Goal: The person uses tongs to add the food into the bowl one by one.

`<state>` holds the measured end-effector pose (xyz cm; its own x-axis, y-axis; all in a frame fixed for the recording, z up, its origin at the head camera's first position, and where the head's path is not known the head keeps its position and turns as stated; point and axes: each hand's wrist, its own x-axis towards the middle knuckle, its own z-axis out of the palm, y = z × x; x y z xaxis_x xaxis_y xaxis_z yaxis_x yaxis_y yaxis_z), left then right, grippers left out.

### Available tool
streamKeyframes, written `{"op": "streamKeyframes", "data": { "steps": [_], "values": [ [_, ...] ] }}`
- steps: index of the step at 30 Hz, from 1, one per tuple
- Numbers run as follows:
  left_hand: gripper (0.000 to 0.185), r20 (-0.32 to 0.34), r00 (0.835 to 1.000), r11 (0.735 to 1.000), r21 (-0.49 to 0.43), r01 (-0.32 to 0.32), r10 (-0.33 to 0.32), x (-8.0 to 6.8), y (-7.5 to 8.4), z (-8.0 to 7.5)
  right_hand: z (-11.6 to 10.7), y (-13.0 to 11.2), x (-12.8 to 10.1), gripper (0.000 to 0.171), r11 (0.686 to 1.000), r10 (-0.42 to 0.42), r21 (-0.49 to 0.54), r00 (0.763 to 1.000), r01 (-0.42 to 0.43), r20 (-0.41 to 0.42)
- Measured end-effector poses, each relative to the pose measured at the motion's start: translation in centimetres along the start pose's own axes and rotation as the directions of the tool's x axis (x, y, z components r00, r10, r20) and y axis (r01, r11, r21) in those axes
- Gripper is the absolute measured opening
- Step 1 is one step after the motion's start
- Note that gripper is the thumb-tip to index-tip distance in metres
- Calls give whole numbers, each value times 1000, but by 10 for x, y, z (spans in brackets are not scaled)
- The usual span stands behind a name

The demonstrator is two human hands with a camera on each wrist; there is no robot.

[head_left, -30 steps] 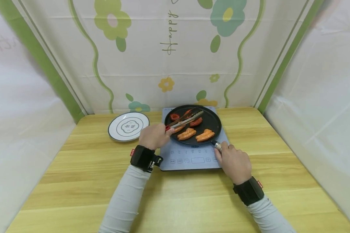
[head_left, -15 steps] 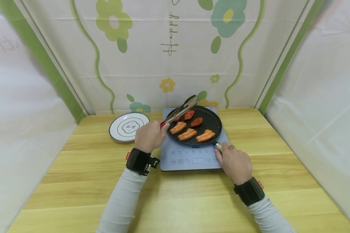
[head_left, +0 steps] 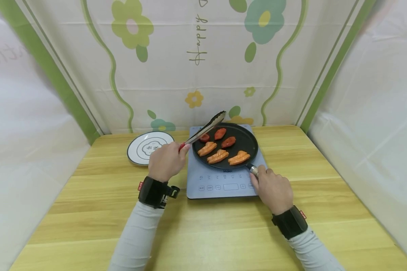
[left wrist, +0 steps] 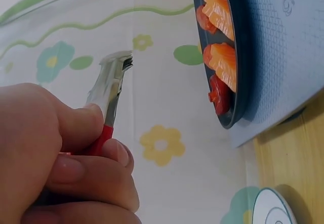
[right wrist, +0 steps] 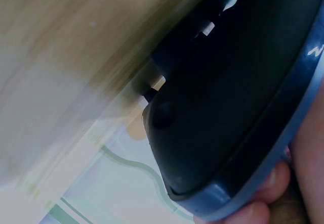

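My left hand [head_left: 167,162] grips red-handled metal tongs [head_left: 207,130], angled up over the far left part of a black frying pan [head_left: 245,135]. In the left wrist view the tongs [left wrist: 109,85] have their arms close together, with no food between the tips. Three orange, salmon-like pieces [head_left: 218,156] lie along the pan's near side. Behind them are three glossy red pieces [head_left: 228,142], one partly covered by the tongs. My right hand [head_left: 276,191] holds the pan's handle [head_left: 253,169]; in the right wrist view a large dark shape hides most of that hand.
The pan stands on a pale blue induction cooktop [head_left: 210,192]. To its left is a white plate [head_left: 135,150] with a dark rim, partly behind my left hand. A patterned cloth [head_left: 162,75] hangs along the back edge of the wooden table [head_left: 88,210].
The tongs have lifted off the food and swung up and left with my left hand. Their arms have come closer together. My right hand stays on the pan handle.
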<state>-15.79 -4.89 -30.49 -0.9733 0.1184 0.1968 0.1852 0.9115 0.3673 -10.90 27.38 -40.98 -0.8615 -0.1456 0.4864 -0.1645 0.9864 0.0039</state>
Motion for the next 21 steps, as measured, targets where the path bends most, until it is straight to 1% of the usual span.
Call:
{"op": "streamKeyframes", "data": {
  "steps": [4,7,15,18,21],
  "values": [
    [55,-17,1000,1000,13,13,-13,-3,-7,-4,0,0,0,42,1000,4,0,1000,-4,2],
    [55,-22,999,999,14,38,-37,-5,-13,-6,0,0,0,42,1000,5,-4,1000,-5,4],
    [56,-37,994,995,-2,100,-100,-9,-38,-8,0,1,-1,42,1000,-3,-6,1000,3,-8],
    [55,-34,992,993,-16,121,-121,-11,-48,-7,0,1,-1,42,1000,-7,-9,1000,7,-16],
    [54,-11,990,989,-39,141,-142,-14,-59,-6,0,0,-1,42,1000,-10,-8,1000,10,-19]
  ]
}}
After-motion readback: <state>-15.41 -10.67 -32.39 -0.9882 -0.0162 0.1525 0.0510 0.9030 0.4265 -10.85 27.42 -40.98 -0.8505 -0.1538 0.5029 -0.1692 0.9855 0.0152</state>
